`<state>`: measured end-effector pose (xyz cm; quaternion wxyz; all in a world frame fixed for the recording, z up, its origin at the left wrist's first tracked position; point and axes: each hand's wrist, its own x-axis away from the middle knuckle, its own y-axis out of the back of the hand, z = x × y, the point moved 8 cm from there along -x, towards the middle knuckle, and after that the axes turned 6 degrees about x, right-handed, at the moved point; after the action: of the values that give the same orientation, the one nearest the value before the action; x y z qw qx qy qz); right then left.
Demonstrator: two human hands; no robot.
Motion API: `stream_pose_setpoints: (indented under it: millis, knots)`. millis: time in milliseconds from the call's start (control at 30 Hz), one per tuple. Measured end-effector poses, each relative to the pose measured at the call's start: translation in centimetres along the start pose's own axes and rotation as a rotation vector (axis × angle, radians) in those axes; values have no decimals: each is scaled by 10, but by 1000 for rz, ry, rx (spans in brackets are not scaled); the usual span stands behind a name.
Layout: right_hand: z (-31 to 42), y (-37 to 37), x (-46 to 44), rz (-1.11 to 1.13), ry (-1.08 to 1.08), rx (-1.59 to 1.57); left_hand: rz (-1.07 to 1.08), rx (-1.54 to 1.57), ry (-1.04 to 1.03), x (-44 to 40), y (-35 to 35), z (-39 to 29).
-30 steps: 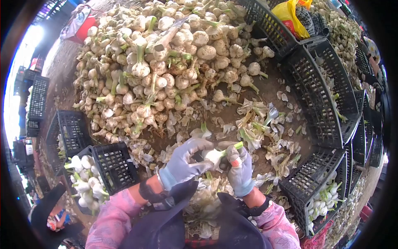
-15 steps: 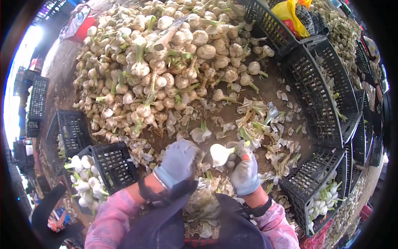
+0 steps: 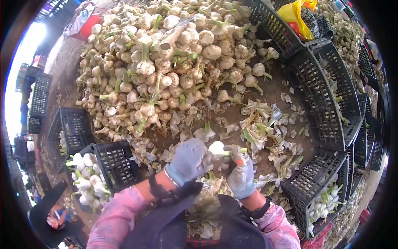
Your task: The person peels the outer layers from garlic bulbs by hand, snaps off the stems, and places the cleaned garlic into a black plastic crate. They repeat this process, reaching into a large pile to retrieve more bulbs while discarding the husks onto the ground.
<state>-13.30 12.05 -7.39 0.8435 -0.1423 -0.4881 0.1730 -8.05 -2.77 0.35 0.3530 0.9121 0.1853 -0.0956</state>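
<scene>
A peeled white garlic bulb (image 3: 216, 148) lies sideways between my hands, its green stem pointing right. My right hand (image 3: 241, 171), in a grey-blue glove with orange on a finger, pinches that stem. Close against the bulb's left side is my left hand (image 3: 187, 162), gloved too, with its fingers curled closed. Whether it touches the bulb or holds anything is hidden. Beyond my hands rises a big heap of unpeeled garlic (image 3: 166, 74), with a wooden-handled tool (image 3: 172, 37) lying on top. Loose garlic skins (image 3: 211, 186) fill the space under my wrists.
A black crate (image 3: 118, 164) and peeled garlic (image 3: 88, 182) stand at left. On the right are another crate (image 3: 313, 176) and several tilted crates (image 3: 319, 91). A yellow bag (image 3: 296, 18) and a red bucket (image 3: 89, 27) sit farther back. Skins (image 3: 282, 159) litter the ground.
My left hand has moved right, up to the bulb. The garlic has turned more level in my right hand. The whole view has shifted slightly.
</scene>
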Motion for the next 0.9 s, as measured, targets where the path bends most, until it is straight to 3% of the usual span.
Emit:
stream_pose_setpoints:
  millis: [100,200,300,400,433,467,533,633,667,733,767,867,900]
  knots:
    - [4,-1,6,9,-39,-41,-190,-131,36,2,27,29]
    - [7,3,2,25,-19,-63,-198,-255,203,6,51,51]
    - [17,-2,8,11,-35,-38,-127,-183,28,7,38,29]
    - [36,45,3,-41,137,-199,-148,-306,228,4,65,56]
    - [54,66,13,-137,219,-185,-182,-403,365,14,77,94]
    - [78,98,26,31,342,-342,-289,-533,457,22,92,123]
    - [122,161,59,451,491,-680,-222,-660,569,33,106,178]
    - [168,163,114,660,723,-829,27,-776,715,44,97,236]
    - [160,168,113,485,692,-887,40,-751,781,43,97,243]
    - [128,155,76,116,553,-770,66,-702,908,31,97,232]
    - [114,126,54,241,437,-565,7,-708,800,30,94,222]
    - [55,43,8,147,314,297,-17,-429,597,12,68,134]
    - [53,-4,14,378,477,494,15,-364,522,7,54,105]
